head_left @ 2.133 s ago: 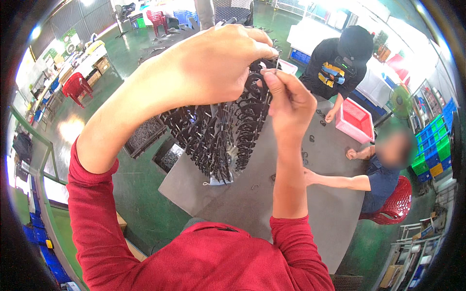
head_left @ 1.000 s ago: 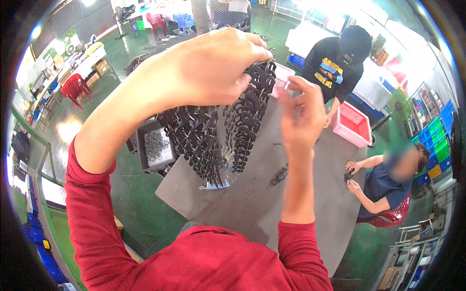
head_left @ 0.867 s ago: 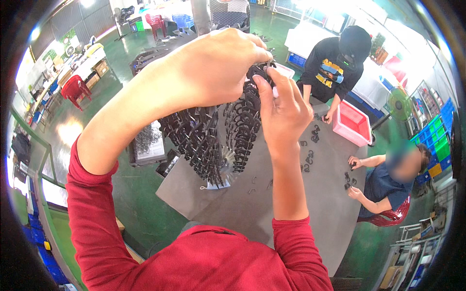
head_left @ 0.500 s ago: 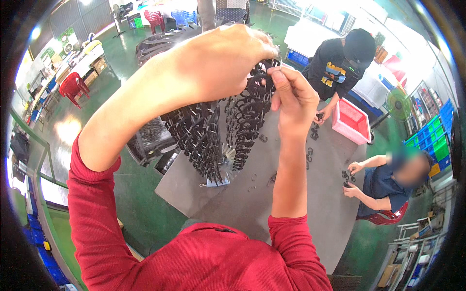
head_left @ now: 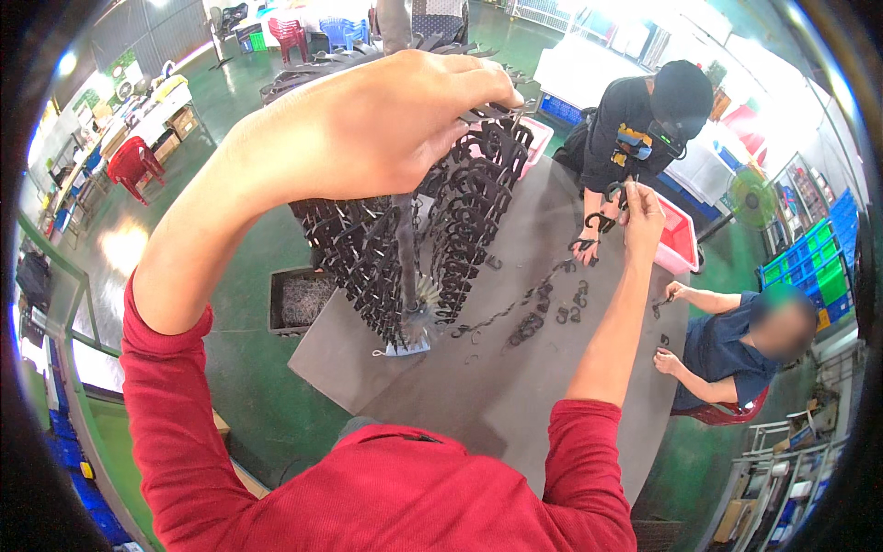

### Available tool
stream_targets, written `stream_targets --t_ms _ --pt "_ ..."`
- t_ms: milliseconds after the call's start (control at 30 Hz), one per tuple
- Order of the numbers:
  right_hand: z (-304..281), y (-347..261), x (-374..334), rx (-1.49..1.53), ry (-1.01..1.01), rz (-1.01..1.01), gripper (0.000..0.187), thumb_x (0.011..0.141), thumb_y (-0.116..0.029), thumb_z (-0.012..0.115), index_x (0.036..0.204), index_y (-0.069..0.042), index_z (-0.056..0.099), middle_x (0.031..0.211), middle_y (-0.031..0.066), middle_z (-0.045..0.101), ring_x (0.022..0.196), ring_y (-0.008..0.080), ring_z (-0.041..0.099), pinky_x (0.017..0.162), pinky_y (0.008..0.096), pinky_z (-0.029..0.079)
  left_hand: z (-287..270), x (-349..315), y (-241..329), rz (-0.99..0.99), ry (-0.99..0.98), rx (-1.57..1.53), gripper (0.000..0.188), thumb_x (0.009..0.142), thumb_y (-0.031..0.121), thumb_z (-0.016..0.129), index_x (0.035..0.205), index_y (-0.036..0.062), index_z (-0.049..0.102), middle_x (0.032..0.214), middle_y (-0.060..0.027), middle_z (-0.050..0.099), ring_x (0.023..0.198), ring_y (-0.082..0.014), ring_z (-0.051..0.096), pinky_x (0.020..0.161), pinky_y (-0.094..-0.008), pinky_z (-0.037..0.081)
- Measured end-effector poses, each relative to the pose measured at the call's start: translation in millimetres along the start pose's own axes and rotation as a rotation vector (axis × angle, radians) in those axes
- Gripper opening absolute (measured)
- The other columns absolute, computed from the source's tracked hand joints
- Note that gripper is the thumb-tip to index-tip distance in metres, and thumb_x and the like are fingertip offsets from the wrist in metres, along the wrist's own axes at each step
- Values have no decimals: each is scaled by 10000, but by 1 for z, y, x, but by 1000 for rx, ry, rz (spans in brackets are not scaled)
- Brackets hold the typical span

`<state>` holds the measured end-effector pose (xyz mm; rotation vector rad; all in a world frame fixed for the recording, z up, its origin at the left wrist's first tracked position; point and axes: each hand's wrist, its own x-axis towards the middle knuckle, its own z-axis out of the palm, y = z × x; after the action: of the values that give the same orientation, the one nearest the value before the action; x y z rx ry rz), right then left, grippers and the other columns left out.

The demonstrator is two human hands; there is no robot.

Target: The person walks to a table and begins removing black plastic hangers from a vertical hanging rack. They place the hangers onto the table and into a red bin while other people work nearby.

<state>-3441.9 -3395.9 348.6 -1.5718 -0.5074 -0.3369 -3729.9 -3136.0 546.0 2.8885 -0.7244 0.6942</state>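
Left hand [head_left: 405,121]: arched over hook-laden rack [head_left: 478,204], grip cannot tell | right hand [head_left: 644,219]: pinching black hooks [head_left: 602,222] | worktop [head_left: 501,396]: loose hooks [head_left: 527,329]

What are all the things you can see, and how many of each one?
Flat-topped table: one, grey, in the middle
Small hook-shaped pieces: too many to count, black, hanging in rows and on the table
Upright pole: one, grey, top middle
Plastic baskets: two, pink, table's far side
Rectangular box: one, black, left of the table
Plastic chairs: at least three red, some blue, left, right and top
Round fan: one, green, far right
Background tables: at least two, whitish, far left and top right
Co-workers: two, in black and navy tops, right side
Person's sleeves: two, red, bottom
Left hand: one, bare, over the hanging pieces
Right hand: one, bare, pinching hook-shaped pieces
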Motion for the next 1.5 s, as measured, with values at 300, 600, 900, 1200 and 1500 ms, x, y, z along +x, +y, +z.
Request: stream_targets --t_ms 300,600,900,1200,1500 --pt "52 -59 -43 -368 125 -255 258 849 -213 635 1060 -65 611 905 56 608 638 131 541 714 296 457 2 4 10 -67 -31 165 496 781 110 647 1248 44 494 1227 -169 536 1173 -319 488 996 -396 382" --pt "140 -165 -108 -327 199 -698 175 777 -123 715 939 -86 661 747 44 648 542 138 564 576 234 464 12 15 4 -45 17 215 325 778 27 592 1102 6 583 1077 -154 603 1024 -338 561 892 -399 436" --pt "145 -157 -101 147 34 -479 53 826 -62 658 863 -24 654 724 51 659 479 71 526 427 223 384 17 11 4 -53 56 254 325 772 -26 542 1092 1 592 1058 -157 614 1015 -331 570 883 -390 444" --pt "136 -161 -102 573 -151 -211 91 879 -60 605 913 7 655 730 21 643 470 -4 407 411 158 311 18 12 7 -33 46 276 348 775 -16 530 1117 10 591 1097 -162 611 1026 -317 575 897 -381 445" --pt "140 -161 -103 371 -123 -294 147 910 -115 570 955 6 641 749 40 649 445 1 388 403 156 277 18 15 1 15 44 291 377 755 -43 513 1123 -5 587 1102 -177 609 1040 -328 571 900 -389 448"
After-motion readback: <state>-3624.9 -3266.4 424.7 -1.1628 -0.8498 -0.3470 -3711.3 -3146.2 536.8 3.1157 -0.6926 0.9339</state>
